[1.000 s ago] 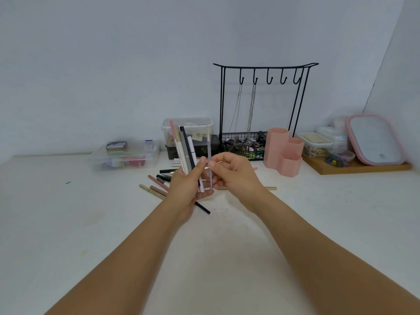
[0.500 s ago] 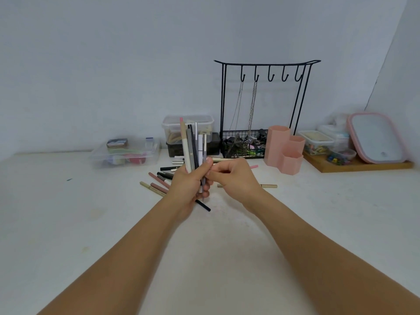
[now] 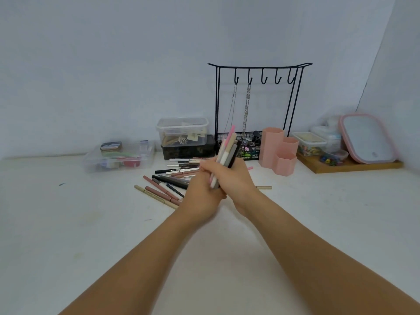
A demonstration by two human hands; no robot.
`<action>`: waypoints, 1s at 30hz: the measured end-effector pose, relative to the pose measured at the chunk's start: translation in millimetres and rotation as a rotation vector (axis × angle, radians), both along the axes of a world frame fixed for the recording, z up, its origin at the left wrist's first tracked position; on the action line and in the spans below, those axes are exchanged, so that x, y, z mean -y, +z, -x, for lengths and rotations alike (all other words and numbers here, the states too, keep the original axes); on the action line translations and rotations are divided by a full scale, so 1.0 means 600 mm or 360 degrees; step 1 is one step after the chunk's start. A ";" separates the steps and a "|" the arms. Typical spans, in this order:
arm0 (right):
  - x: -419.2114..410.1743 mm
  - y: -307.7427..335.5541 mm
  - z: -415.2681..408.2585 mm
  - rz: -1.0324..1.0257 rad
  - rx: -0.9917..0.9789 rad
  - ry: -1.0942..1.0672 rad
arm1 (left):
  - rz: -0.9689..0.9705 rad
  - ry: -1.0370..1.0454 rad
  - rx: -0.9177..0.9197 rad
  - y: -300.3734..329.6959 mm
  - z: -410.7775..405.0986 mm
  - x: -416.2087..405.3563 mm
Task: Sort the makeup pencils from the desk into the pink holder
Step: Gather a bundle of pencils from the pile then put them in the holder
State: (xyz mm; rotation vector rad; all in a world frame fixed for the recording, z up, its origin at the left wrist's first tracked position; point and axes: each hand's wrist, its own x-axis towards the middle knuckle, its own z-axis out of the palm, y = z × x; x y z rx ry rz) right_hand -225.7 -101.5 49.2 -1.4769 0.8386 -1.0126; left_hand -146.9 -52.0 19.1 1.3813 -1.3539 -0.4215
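Observation:
A bundle of several makeup pencils (image 3: 228, 150), pink, beige, grey and black, stands tilted to the right above the desk. My left hand (image 3: 201, 193) and my right hand (image 3: 241, 179) are pressed together around its lower part, and both grip it. The pink holder (image 3: 272, 142), made of hexagonal cups, stands to the right of the hands, a little further back. Several loose pencils (image 3: 164, 190) lie fanned on the desk left of and behind the hands. One beige pencil (image 3: 264, 187) lies to the right of my right wrist.
A black wire jewellery rack (image 3: 259, 64) with chains stands behind the holder. Clear plastic boxes (image 3: 118, 158) sit at the back left and centre (image 3: 181, 130). A wooden tray (image 3: 354, 167) with small containers and a pink-rimmed mirror (image 3: 368, 137) fills the back right.
The pencil my right hand pinched has joined the bundle. Both hands closed together around it, and the bundle tipped from upright towards the right.

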 end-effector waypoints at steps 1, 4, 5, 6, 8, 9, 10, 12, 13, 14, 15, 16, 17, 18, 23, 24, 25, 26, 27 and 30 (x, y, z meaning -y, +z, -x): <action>0.004 0.001 0.003 -0.0039 0.0034 -0.0016 | -0.0027 -0.0003 0.0036 0.000 -0.001 0.001; 0.030 0.008 0.017 -0.0011 0.0033 -0.0048 | -0.0037 -0.0008 0.0143 -0.003 0.004 0.005; 0.038 0.012 0.026 0.0016 0.0035 -0.0095 | -0.0022 0.0014 0.0211 -0.006 0.005 0.006; 0.049 0.014 0.037 0.0060 0.0021 -0.0156 | -0.0016 0.0057 0.0277 -0.009 0.001 0.005; 0.068 0.002 0.056 0.0140 -0.0027 -0.0231 | -0.0029 0.0146 0.0306 -0.014 -0.011 0.005; 0.072 -0.010 0.062 0.0137 -0.0070 -0.0219 | -0.0036 0.0185 0.0292 -0.014 -0.018 0.005; 0.071 -0.023 0.064 0.0099 -0.0099 -0.0184 | -0.0039 0.0219 0.0288 -0.014 -0.024 0.004; 0.074 -0.037 0.066 -0.0020 -0.0070 -0.0127 | -0.0043 0.0266 0.0292 -0.014 -0.031 0.005; 0.082 -0.035 0.068 -0.0036 -0.0044 -0.0157 | -0.0048 0.0277 0.0280 -0.014 -0.034 0.006; 0.094 -0.027 0.073 0.0018 -0.0045 -0.0247 | -0.0052 0.0287 0.0257 -0.013 -0.037 0.006; 0.110 -0.015 0.086 0.0136 -0.0086 -0.0380 | -0.0051 0.0288 0.0227 -0.013 -0.037 0.008; 0.126 -0.003 0.101 0.0308 -0.0168 -0.0509 | -0.0045 0.0288 0.0203 -0.013 -0.037 0.008; 0.141 0.007 0.119 0.0497 -0.0303 -0.0599 | -0.0032 0.0286 0.0190 -0.013 -0.037 0.009; 0.155 0.012 0.135 0.0656 -0.0478 -0.0644 | -0.0016 0.0282 0.0188 -0.012 -0.036 0.009; 0.185 -0.005 0.173 0.0601 -0.1136 -0.0570 | 0.0005 0.0254 0.0199 -0.015 -0.028 0.006; 0.188 -0.007 0.174 0.0578 -0.1178 -0.0555 | 0.0001 0.0247 0.0207 -0.016 -0.028 0.005; 0.188 -0.003 0.178 0.0578 -0.1238 -0.0546 | 0.0001 0.0242 0.0212 -0.016 -0.027 0.005; 0.188 0.002 0.181 0.0607 -0.1302 -0.0534 | -0.0001 0.0238 0.0215 -0.016 -0.026 0.005; 0.184 0.009 0.185 0.0621 -0.1384 -0.0527 | -0.0008 0.0236 0.0218 -0.016 -0.026 0.004; 0.159 0.026 0.200 0.0547 -0.1567 -0.0486 | -0.0041 0.0233 0.0217 -0.015 -0.026 0.005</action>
